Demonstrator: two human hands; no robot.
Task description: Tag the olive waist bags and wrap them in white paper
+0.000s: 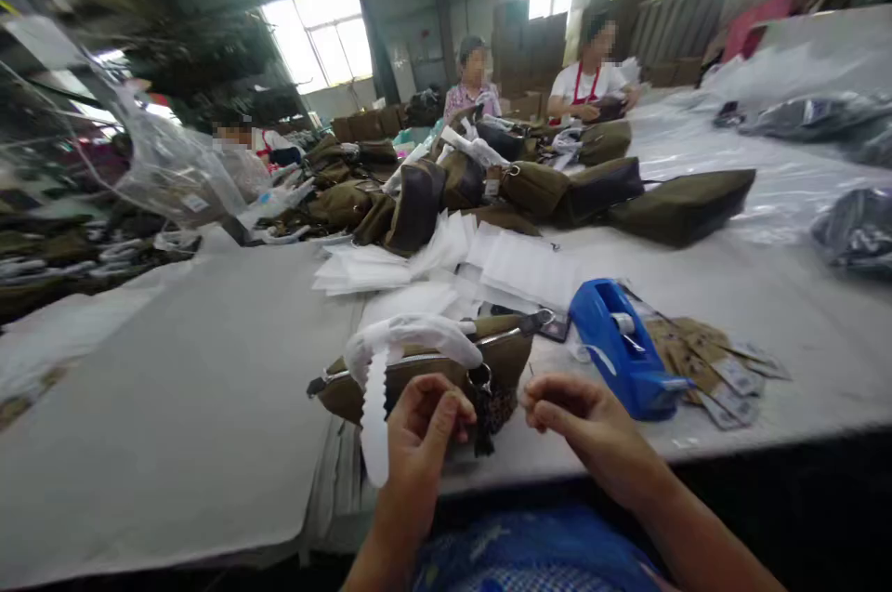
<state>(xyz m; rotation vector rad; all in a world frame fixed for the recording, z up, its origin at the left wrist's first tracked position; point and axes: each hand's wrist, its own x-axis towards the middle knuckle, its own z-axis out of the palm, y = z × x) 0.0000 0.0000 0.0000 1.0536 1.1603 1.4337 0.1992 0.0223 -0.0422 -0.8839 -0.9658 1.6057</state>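
Observation:
An olive-green handbag point(502, 352) with a silver zipper lies on the table in front of me. White wrapping point(418, 332) covers its handle, and a white strip with a wavy edge hangs down from it. My left hand point(430, 415) is closed at the bag's front, left of a dark tassel point(485, 415) on a ring; what its fingers pinch is too small to make out. To the right of the bag, my right hand point(575, 411) is pinched closed near a thin, dark, thread-like piece that I cannot make out clearly. The two hands are apart.
A blue tape dispenser point(620, 346) stands right of the bag, beside brown and white tags point(717, 369). White foam sheets point(522, 267) lie behind the bag. Further back is a pile of olive bags point(550, 188). Several people are at work across the table; clear plastic point(780, 146) covers the right side.

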